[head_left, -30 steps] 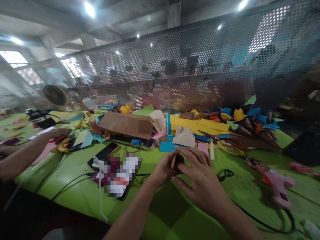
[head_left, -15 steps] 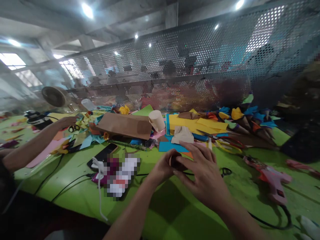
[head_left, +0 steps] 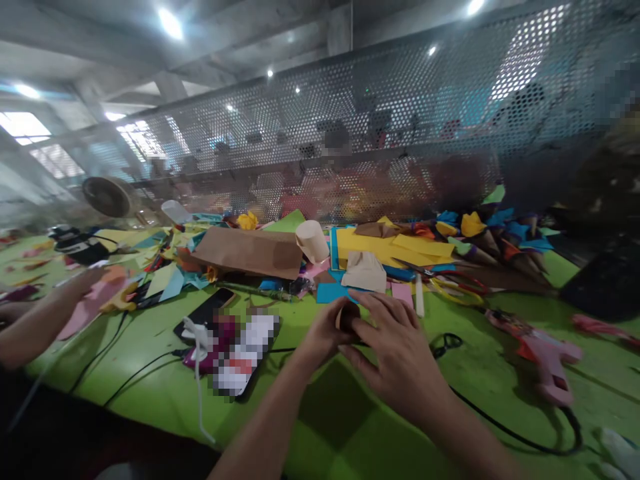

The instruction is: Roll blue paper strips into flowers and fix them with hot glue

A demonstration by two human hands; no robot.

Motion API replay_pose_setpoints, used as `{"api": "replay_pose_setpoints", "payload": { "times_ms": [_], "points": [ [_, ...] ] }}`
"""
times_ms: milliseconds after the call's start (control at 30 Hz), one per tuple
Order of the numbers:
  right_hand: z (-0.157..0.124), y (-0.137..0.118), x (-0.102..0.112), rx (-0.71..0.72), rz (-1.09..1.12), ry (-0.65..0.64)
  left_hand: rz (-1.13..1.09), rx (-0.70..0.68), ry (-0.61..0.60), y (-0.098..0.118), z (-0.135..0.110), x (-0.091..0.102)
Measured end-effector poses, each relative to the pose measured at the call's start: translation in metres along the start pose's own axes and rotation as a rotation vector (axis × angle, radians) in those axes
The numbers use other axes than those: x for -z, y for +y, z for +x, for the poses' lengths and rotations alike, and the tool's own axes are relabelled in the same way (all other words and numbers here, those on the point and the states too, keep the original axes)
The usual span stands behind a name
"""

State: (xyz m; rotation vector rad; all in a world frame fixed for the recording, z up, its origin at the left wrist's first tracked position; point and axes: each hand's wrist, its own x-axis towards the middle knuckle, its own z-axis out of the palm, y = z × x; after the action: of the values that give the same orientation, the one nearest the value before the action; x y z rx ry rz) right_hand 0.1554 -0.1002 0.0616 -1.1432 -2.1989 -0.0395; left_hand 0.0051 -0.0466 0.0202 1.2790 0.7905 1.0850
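Observation:
A small curled piece of brown paper (head_left: 346,316) is held between my two hands above the green table. My left hand (head_left: 323,333) wraps round it from the left, thumb and fingers closed on it. From the right, the fingers of my right hand (head_left: 393,340) press on the curl, with the thumb below and a little apart. Much of the paper is hidden by the fingers. Just beyond the hands lie a blue paper sheet (head_left: 331,293) and a creased beige paper piece (head_left: 365,271). Black-handled scissors (head_left: 449,343) lie right of my right hand.
A pink glue gun (head_left: 550,367) and yellow-and-red-handled scissors (head_left: 457,291) lie to the right. Left are a lit phone (head_left: 246,353), a dark phone (head_left: 207,313) and cables. Brown paper (head_left: 250,251), a cream roll (head_left: 313,241) and paper flowers (head_left: 473,225) line the back. Another person's arm (head_left: 50,313) reaches in.
My right hand has shifted slightly left, its fingers drawn closer round the brown paper curl. The other person's arm at the left has pulled back toward the table's near side.

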Motion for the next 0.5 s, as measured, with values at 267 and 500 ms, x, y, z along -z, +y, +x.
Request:
{"api": "replay_pose_setpoints", "payload": {
  "times_ms": [267,500],
  "points": [
    [-0.002,-0.002,-0.004,-0.005,0.046,-0.035,0.133,-0.086,-0.049,0.002,0.0,0.0],
    [-0.002,-0.002,-0.012,-0.023,0.003,-0.045,0.111,-0.087,-0.048,-0.001,-0.001,0.003]
  ]
}}
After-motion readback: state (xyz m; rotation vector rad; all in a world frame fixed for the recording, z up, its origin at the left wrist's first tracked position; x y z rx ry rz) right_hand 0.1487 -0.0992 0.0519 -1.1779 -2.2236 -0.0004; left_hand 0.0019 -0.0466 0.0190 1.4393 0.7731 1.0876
